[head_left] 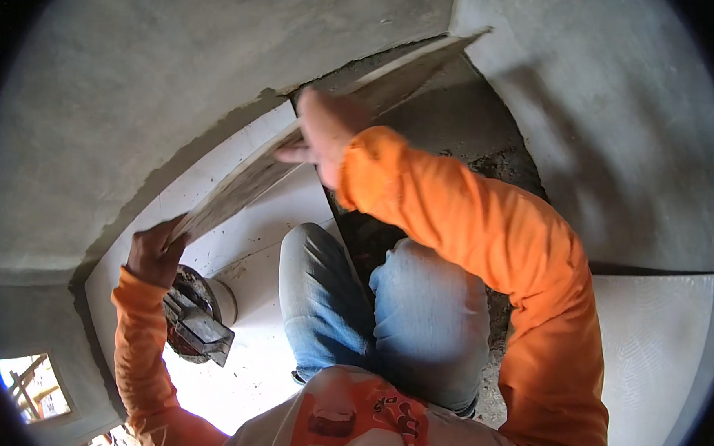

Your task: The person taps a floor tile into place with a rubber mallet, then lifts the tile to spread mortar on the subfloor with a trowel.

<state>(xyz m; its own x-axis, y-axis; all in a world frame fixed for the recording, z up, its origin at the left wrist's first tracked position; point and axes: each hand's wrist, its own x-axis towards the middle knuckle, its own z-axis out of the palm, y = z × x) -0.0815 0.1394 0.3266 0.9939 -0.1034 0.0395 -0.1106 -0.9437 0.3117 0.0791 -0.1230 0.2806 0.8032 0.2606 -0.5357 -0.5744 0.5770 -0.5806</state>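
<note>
We hold a large pale floor tile point(330, 131) tilted on edge between both hands, its far end reaching toward the corner where the grey plastered walls point(137, 71) meet. Our left hand point(155, 251) closes around the tile's near left corner, fingers wrapped over the edge. Our right hand point(317, 135) lies on the upper long edge, further along, fingers curled over it. Under the tile, laid white tiles point(251, 225) run along the left wall, and to the right lies dark bare mortar bed point(491, 162). Near our left wrist a bucket point(204, 312) holds a trowel point(199, 328). Our knees in blue jeans point(384, 306) sit between.
</note>
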